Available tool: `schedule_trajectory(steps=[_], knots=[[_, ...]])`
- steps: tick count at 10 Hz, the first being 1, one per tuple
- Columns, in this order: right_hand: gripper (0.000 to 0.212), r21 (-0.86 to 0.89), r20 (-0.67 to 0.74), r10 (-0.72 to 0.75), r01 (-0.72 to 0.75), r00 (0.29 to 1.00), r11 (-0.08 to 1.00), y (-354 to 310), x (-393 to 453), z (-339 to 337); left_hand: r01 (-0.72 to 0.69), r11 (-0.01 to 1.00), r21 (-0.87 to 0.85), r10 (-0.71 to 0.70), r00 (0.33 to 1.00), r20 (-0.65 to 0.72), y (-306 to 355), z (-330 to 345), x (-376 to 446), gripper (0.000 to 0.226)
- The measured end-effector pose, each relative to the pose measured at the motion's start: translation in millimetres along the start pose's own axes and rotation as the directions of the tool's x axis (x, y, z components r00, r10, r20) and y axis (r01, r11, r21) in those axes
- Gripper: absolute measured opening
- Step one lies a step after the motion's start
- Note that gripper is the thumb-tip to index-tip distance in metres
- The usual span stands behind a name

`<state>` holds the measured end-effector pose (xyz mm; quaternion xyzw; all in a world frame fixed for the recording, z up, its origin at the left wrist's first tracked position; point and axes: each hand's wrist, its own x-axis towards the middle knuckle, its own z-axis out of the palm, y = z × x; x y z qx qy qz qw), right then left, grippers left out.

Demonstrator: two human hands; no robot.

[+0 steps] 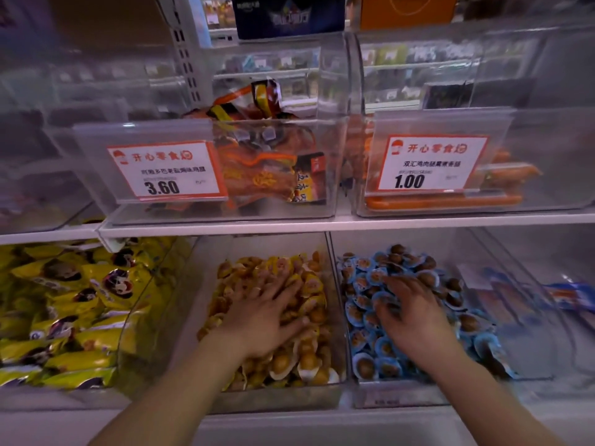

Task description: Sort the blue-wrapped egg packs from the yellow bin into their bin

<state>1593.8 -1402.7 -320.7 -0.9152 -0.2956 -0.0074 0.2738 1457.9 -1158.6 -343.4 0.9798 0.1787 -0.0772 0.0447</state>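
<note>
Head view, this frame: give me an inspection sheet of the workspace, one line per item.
Surface: white shelf carrying clear bins, two tiers.
Job's things: yellow bin full of yellow-wrapped egg packs; no blue pack seen among them. Blue-wrapped egg packs fill the neighbouring bin.
Clutter: yellow snack bags at left; orange packets above.
Hands: left hand flat on yellow packs; right hand over blue packs, fingers blurred.
Cables: nothing seen.
Surroundings: price tags.

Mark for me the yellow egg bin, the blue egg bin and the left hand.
yellow egg bin point(335, 317), head view, clear right wall.
blue egg bin point(399, 394), head view, clear front wall.
left hand point(267, 313), head view, back of hand.
</note>
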Motion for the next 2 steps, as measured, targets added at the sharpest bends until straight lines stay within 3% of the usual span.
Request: schedule_trajectory(steps=[1,2], knots=[[0.042,0.038,-0.131,-0.064,0.069,0.989,0.997,-1,-10,-7,0.064,0.987,-0.146,-0.053,0.995,0.079,-15,-6,-12,0.076],[0.027,0.246,-0.328,-0.09,0.177,0.94,0.953,-5,-36,-26,0.059,0.935,-0.35,-0.066,0.998,-0.008,-18,-20,-40,0.08]])
